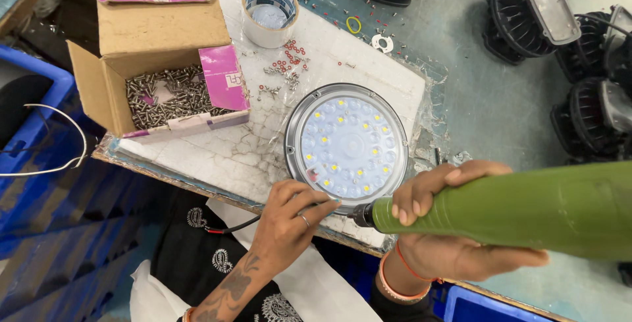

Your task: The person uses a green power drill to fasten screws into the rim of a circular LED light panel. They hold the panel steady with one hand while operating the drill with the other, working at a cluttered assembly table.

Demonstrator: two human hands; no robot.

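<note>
From the head view, the right hand [447,230] is gripping a green power screwdriver [520,210], its long axis lying level with the tip pointing left at the near rim of a round lamp [347,143] on the table [500,105]. The left hand [289,220] is pinching at that rim just left of the tip, fingers closed; whether on a screw, I cannot tell. A box of screws [168,98] is sitting well apart, upper left.

Just one head cam, looking nearly straight down at the counter [461,98] edge, pretty close above both hands.
</note>
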